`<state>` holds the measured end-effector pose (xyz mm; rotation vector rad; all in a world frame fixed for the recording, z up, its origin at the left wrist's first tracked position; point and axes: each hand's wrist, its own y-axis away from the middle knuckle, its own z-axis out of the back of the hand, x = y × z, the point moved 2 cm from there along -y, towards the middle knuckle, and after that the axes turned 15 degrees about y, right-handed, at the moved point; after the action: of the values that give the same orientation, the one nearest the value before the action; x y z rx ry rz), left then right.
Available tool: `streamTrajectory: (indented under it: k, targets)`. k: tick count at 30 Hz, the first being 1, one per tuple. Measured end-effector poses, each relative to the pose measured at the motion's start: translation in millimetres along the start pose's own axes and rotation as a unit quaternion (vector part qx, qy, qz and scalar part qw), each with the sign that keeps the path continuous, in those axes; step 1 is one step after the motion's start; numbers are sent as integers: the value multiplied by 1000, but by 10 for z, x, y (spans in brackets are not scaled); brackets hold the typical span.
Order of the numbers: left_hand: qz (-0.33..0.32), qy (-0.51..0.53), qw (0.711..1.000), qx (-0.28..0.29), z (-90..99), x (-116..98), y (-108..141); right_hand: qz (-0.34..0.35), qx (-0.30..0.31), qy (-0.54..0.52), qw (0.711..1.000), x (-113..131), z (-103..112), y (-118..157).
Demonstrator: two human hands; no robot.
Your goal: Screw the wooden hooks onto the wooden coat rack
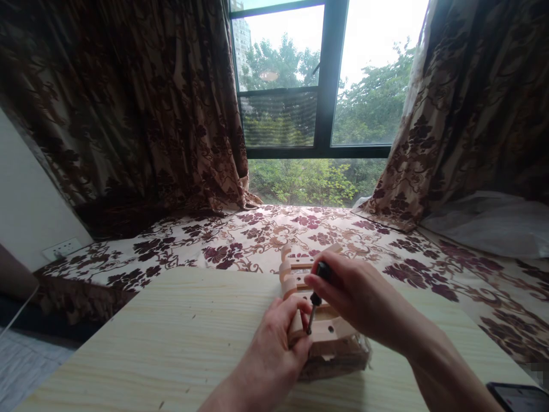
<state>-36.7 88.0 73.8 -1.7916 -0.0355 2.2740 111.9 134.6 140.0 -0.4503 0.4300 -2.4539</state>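
Note:
My right hand (347,286) is closed round the black handle of a screwdriver (316,297), its metal shaft slanting down to the left. The tip touches a pale wooden slatted piece (330,331) near its left edge, beside a dark hole. My left hand (278,332) grips the left side of that piece, fingers curled over its edge and thumb near the screwdriver tip. Curved slats with dark holes run away from me behind the hands. Under the near end lies a brownish, worn-looking block (337,363). Whether a screw sits under the tip is hidden.
A light wood-grain tabletop (171,332) lies beneath. Beyond it is a ledge with a floral cloth (274,229), below a dark-framed window (326,86) between patterned curtains (184,114). A phone-like dark device (517,396) rests at the lower right. A wall socket (62,249) is at left.

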Motion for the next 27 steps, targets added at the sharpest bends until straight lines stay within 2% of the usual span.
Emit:
streamTrajectory:
  k: [3, 9, 16, 22, 27]
  targets:
    - [5, -4, 1000, -3, -3, -1, 2, -32, -9, 24, 999, -39, -6, 0]
    - [-9, 4, 1000, 13, -18, -28, 0, 65, 23, -66, 995, 40, 35, 88]
    - [0, -4, 1000, -2, -11, -16, 9, -38, -1, 9, 999, -34, -18, 2]
    - [-17, 23, 999, 21, -22, -39, -3, 50, 19, -42, 998, 75, 44, 53]
    - [-4, -1, 1000, 4, -11, -18, -2, -46, -5, 27, 999, -12, -22, -5]
